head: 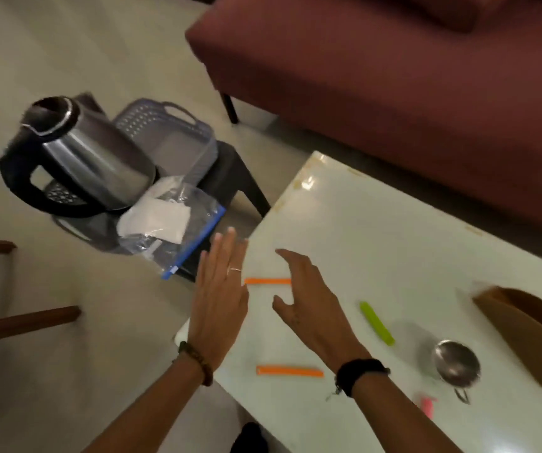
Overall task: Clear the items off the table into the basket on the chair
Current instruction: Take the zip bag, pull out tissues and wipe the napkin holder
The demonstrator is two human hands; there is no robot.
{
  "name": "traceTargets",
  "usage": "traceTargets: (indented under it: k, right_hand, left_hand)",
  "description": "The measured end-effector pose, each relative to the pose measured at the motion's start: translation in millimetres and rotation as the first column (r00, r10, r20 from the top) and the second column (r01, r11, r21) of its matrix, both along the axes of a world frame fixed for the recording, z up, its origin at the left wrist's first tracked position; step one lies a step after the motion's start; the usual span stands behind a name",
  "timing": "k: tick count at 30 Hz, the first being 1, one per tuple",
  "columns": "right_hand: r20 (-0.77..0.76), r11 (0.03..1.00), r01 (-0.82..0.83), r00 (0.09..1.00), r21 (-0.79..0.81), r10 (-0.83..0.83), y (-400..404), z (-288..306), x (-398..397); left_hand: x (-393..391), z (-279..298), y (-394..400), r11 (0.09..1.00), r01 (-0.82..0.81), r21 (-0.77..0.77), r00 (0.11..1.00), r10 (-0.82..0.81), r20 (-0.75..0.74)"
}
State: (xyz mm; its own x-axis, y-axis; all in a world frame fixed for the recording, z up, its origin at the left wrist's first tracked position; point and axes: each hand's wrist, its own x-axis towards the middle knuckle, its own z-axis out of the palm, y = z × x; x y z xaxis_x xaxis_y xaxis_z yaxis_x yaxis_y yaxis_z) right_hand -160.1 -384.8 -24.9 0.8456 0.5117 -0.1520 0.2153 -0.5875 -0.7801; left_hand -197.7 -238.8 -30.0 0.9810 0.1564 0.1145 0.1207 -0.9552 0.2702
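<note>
Grey perforated basket at ten o'clock holds steel kettle; left hand and right hand empty, fingers spread.

The surface is glossy white. On it lie two orange sticks, a lime-green stick, a pink piece, a shiny silver metal cup and a brown holder. The basket is grey with a perforated grid pattern, on a black chair. The kettle is polished steel with a black handle and lid. The clear bag has a blue zip strip and white contents. The sofa is maroon; the floor is pale beige.
</note>
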Motion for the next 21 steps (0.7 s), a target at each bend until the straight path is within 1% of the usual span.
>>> traceTargets:
  k: [2,4,6,8,10,11,13,15,16,17,19,20,21]
  right_hand:
    - [0.057,0.989,-0.111,0.991,-0.098,0.117,47.4,-1.3,21.3]
    - [0.156,0.952,-0.212,0.956,-0.218,0.249,93.1,-7.6,42.0]
    - [0.253,0.890,-0.291,0.885,-0.352,0.390,129.7,-17.7,59.3]
    - [0.298,0.823,-0.322,0.819,-0.468,0.489,155.3,-29.4,72.7]
    - [0.317,0.774,-0.335,0.771,-0.537,0.553,175.8,-41.5,82.3]
    - [0.329,0.763,-0.340,0.751,-0.550,0.572,182.4,-47.3,85.4]
    - [0.382,0.764,-0.327,0.716,-0.556,0.585,190.2,-55.3,87.9]
    - [0.437,0.802,-0.311,0.709,-0.511,0.553,195.8,-54.6,85.3]
    - [0.454,0.825,-0.305,0.719,-0.475,0.527,196.5,-50.0,82.7]
    - [0.482,0.851,-0.290,0.723,-0.438,0.495,194.9,-44.2,80.2]
    - [0.584,0.918,-0.220,0.717,-0.329,0.381,184.2,-31.7,75.9]
    - [0.615,0.952,-0.177,0.730,-0.249,0.297,173.9,-23.4,73.6]
    - [0.613,0.976,-0.137,0.761,-0.168,0.212,161.5,-13.2,70.4]
  left_hand:
    - [13.5,-5.1,45.6,0.963,-0.024,0.270,0.998,0.037,-0.047]
    - [22.7,-12.5,89.0,0.903,-0.043,0.428,0.991,0.092,-0.095]
    - [23.7,-24.4,125.4,0.835,-0.026,0.550,0.981,0.128,-0.148]
    - [22.2,-37.2,151.9,0.775,0.022,0.631,0.970,0.137,-0.202]
    - [22.2,-46.8,174.4,0.767,0.060,0.639,0.971,0.103,-0.214]
    - [23.4,-47.8,183.0,0.789,0.079,0.610,0.974,0.070,-0.216]
    - [28.7,-43.1,195.5,0.842,0.144,0.519,0.984,-0.068,-0.163]
    - [33.7,-35.5,202.9,0.910,0.198,0.365,0.978,-0.206,-0.018]
    - [35.7,-29.6,203.0,0.941,0.207,0.266,0.972,-0.230,0.056]
    - [37.9,-21.6,201.2,0.967,0.191,0.168,0.971,-0.211,0.112]
    - [39.4,-4.0,190.9,0.995,0.091,-0.028,0.979,-0.085,0.184]
    - [38.7,5.1,182.6,0.989,0.056,-0.135,0.978,-0.026,0.209]
    - [36.6,13.6,173.1,0.974,0.050,-0.221,0.973,0.002,0.229]
